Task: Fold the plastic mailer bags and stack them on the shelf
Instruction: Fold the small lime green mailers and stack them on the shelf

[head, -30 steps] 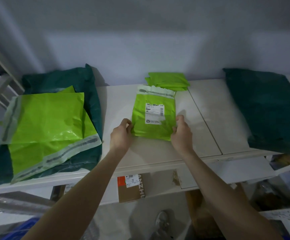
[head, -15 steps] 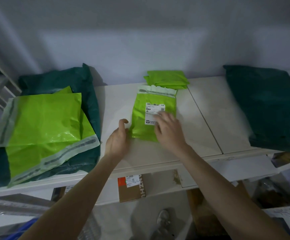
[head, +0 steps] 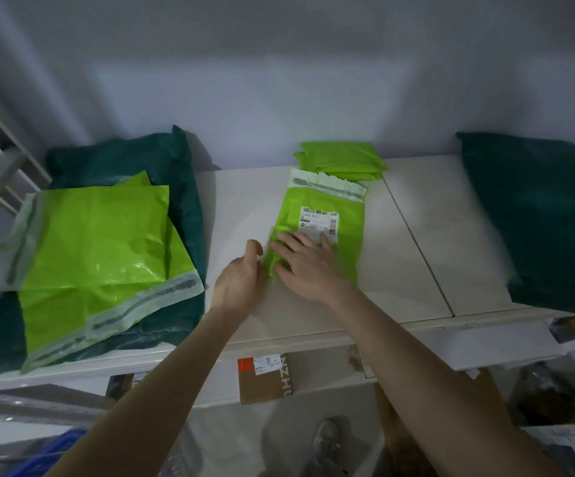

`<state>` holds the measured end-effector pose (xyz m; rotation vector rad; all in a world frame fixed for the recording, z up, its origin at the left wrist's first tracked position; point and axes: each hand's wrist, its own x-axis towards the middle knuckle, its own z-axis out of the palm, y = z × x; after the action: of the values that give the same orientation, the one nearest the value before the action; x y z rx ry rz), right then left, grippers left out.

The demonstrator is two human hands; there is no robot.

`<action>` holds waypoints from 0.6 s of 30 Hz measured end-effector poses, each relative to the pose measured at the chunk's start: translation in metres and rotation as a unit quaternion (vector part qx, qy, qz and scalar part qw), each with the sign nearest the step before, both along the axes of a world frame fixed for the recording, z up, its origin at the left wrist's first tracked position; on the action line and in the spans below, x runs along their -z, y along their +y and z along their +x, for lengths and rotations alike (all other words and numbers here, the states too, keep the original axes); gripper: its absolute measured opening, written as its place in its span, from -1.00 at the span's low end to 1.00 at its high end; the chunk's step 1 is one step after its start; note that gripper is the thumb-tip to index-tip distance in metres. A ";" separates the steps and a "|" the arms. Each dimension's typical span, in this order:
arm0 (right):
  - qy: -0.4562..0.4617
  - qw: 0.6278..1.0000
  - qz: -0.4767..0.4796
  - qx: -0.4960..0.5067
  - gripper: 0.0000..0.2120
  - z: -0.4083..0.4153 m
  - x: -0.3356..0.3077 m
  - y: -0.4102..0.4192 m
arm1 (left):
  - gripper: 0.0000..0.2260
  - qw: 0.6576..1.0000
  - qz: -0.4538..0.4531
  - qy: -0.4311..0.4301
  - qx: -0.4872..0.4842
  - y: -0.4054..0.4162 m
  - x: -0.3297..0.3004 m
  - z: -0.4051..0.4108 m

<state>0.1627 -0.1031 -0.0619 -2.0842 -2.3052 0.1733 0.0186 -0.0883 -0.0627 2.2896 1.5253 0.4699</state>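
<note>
While both forearms reach in from the lower edge, a cardboard box (head: 264,378) with an orange patch and a white label sits on the level beneath the shelf (head: 237,208). On the shelf top, the left hand (head: 241,282) rests at the lower left corner of the folded green bag (head: 320,228), thumb raised, fingers loosely curled against the bag's edge; whether it pinches the plastic cannot be told. The right hand (head: 308,266) lies flat on the lower part of that bag, fingers straight and spread, pressing it down, fingertips touching the white shipping label (head: 318,220). The bag lies lengthwise, its pale adhesive strip at the far end. To the left, two flat green bags (head: 96,242) lie overlapped on a dark green bag (head: 176,160). Just behind the folded bag, touching its far end, a small stack of folded green bags (head: 341,160) sits against the wall (head: 279,80). Far right, another dark green parcel (head: 537,215) rests on the shelf.
</note>
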 end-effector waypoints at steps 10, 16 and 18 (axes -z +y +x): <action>0.175 0.942 0.197 0.210 -0.46 0.036 0.000 -0.014 | -0.67 0.995 0.065 -0.012 0.071 0.021 -0.005 0.016; 0.110 0.975 0.022 0.190 -0.45 0.046 0.022 -0.025 | -0.50 0.982 -0.027 0.088 0.166 0.026 0.019 0.036; 0.111 0.977 0.001 0.181 -0.44 0.049 0.019 -0.025 | -0.48 0.983 -0.024 0.097 0.155 0.025 0.021 0.036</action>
<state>0.2115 -0.1282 -0.0807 -2.3032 -1.7683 0.3677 0.0544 -0.0637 -0.0837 2.5344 1.2112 0.1269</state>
